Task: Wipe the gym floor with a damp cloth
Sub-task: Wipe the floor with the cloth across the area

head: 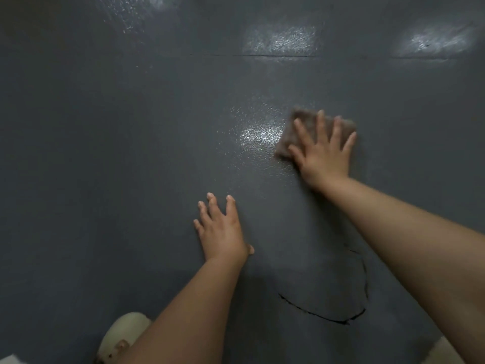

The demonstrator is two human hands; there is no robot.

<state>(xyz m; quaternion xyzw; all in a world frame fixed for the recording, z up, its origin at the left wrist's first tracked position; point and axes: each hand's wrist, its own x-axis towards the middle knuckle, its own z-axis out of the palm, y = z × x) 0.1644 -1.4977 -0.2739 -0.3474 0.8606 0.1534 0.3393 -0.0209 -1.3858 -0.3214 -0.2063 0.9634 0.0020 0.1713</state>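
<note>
Indoor room with a dark grey, speckled rubber-like floor (157, 127) laid in large tiles, thin seams (275, 56) between them, ceiling light reflections (280, 39) on top; fits a gym.

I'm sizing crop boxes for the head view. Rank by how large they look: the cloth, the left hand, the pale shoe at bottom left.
1. Left hand and pale shoe: alike; shoe partly hidden, nearer the camera.
2. Cloth: smallest, mostly covered by the right hand.

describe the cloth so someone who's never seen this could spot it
On the dark grey gym floor, follow the outstretched right hand, fingers spread flat. Under it lies the cloth, a small brownish square beside a shiny patch, the only fabric on the floor.
</note>
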